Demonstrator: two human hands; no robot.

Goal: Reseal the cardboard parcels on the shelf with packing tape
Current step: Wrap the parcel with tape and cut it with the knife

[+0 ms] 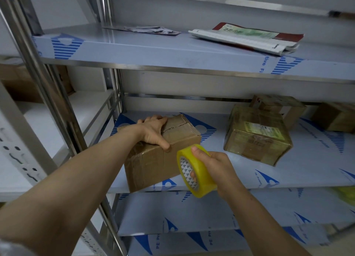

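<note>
A brown cardboard parcel (165, 159) sits at the left of the middle shelf (307, 171), its top flaps split along a torn seam. My left hand (153, 131) lies on the parcel's top, fingers curled over the far edge and thumb on the near edge. Just right of the parcel's front corner, my right hand (213, 165) grips a roll of yellow packing tape (196, 171), fingers through its core. A second parcel (257, 134), wrapped in yellowish tape, stands further right on the same shelf.
Two more boxes (278, 106) (334, 117) sit at the back right of the middle shelf. The upper shelf (153, 50) holds a folded printed bag (247, 37) and some papers (151, 30). Steel uprights (44, 94) rise on the left, beside another rack with a box (21, 83).
</note>
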